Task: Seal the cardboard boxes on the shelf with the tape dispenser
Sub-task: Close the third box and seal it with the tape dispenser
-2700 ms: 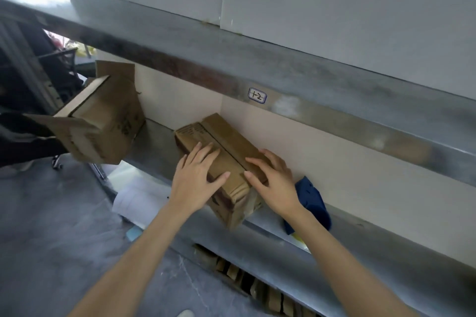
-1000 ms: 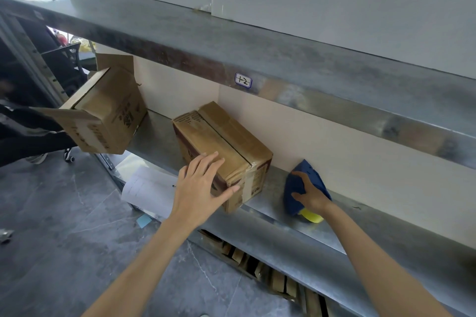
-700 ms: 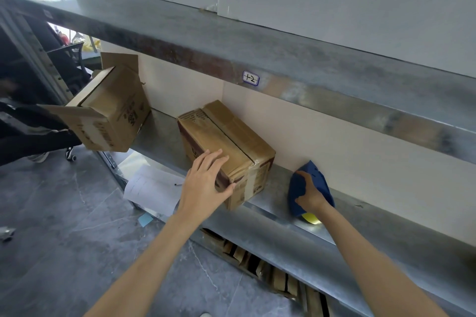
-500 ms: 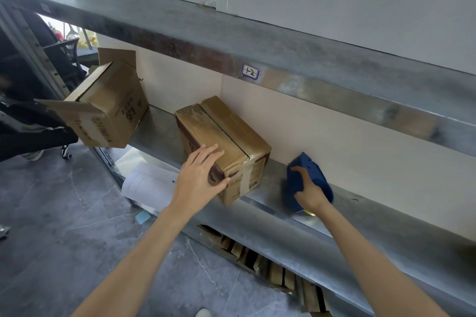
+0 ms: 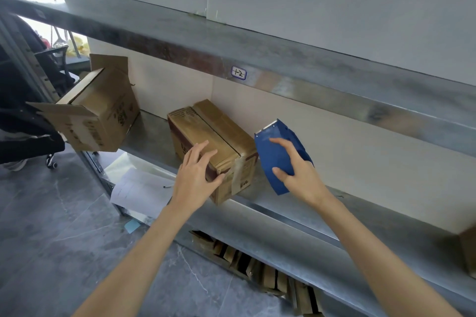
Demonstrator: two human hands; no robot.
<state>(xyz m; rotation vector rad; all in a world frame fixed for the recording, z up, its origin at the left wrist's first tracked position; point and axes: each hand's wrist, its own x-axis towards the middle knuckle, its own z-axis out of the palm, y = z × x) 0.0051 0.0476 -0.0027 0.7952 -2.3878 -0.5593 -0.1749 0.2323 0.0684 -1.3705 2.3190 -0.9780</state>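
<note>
Here, in the head view, the closed cardboard box (image 5: 206, 134) is sitting on the metal shelf (image 5: 296, 216), turned at an angle with one corner reaching the shelf's front lip, its top flaps meeting along a dark seam and a pale strip of tape (image 5: 238, 172) running down its near end. The left grip (image 5: 195, 177) is resting on the near top corner of that box, its fingers lying straight and spread on the flap while the thumb is pressing against the end face, so it is wrapping round nothing. Just to the right of the box, the right grip (image 5: 301, 175) is curling round the blue tape dispenser (image 5: 277, 154), index finger stretching across its flat side and thumb pinching the lower edge; the dispenser is tilting with its metal edge uppermost, and whether it is touching the box cannot be told. To the left of the box, well apart, an open cardboard box (image 5: 103, 116) is hanging over the shelf's end with its flaps splaying out. Below and left of the closed box, a white paper sheet (image 5: 139, 190) is lying on a lower level. Above the box, a small handwritten label (image 5: 238, 72) is sticking to the upper shelf beam.
</note>
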